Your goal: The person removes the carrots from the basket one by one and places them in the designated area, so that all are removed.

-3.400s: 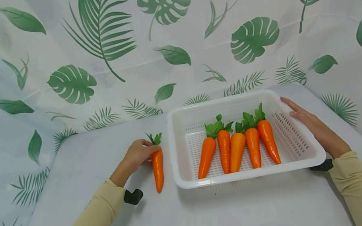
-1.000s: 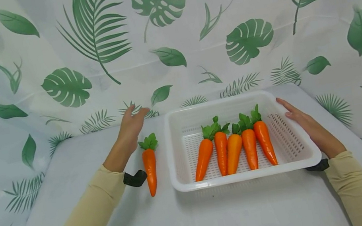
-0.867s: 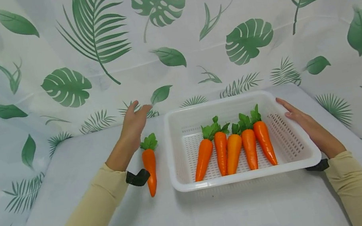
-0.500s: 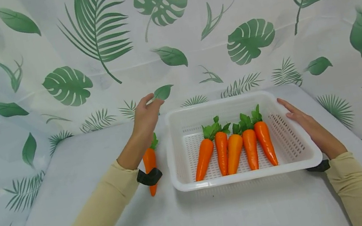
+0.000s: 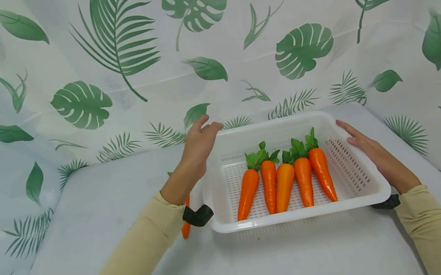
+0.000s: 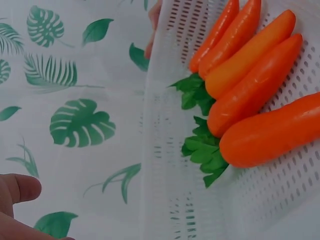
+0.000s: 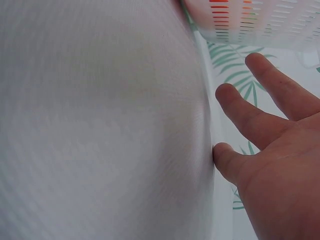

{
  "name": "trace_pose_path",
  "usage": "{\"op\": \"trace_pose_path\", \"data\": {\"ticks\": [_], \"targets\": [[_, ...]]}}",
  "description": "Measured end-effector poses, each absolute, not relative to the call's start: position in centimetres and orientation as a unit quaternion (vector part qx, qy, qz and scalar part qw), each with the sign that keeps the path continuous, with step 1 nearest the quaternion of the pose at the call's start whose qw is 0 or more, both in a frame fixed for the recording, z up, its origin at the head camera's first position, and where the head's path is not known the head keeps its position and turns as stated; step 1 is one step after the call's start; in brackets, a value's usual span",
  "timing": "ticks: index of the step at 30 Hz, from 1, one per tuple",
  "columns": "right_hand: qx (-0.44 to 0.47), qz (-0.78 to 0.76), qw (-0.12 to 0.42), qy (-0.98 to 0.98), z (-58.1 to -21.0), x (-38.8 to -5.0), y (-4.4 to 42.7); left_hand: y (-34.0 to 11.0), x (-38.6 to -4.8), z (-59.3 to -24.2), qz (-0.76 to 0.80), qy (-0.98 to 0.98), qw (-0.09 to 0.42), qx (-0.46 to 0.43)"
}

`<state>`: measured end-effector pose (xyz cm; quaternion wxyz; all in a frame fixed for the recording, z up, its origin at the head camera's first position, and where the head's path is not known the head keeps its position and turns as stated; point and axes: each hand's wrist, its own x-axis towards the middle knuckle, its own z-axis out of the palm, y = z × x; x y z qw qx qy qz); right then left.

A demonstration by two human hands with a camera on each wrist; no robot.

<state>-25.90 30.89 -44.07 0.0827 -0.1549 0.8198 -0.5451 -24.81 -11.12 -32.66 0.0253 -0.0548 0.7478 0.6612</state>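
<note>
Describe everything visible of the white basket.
The basket is white, looks plastic, rectangular with rounded corners, a smooth rim and perforated walls and floor. It stands upright, open-topped, on the table. Five carrots lie inside, leafy ends toward its far wall. The right hand is at its right side, contact unclear; the left hand overlaps its far left corner in the head view.

R grip (image 7: pixel 285 160), a bare hand, has 3 fingers (image 7: pixel 250 115) spread out straight, top tips near a white basket (image 7: pixel 262 32) up top. Orange bits (image 7: pixel 220 7) show thru its slots. Lowest fingertip (image 7: pixel 223 153) seems to touch a big pale surface (image 7: pixel 100 125) on L. Green leafy cloth (image 7: pixel 295 62) in bkgd.
</note>
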Motion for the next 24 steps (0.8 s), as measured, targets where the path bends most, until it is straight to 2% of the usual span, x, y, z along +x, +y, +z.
{"op": "trace_pose_path", "data": {"ticks": [9,24], "targets": [[-0.152,-0.545,0.087,0.820,-44.2,-26.1,31.0,-9.7,-25.0,-34.0,0.641,0.762,0.081,-0.045],[-0.154,-0.552,0.089,0.815,-44.0,-26.0,31.0,-8.6,-25.7,-35.2,0.635,0.758,0.136,-0.059]]}}
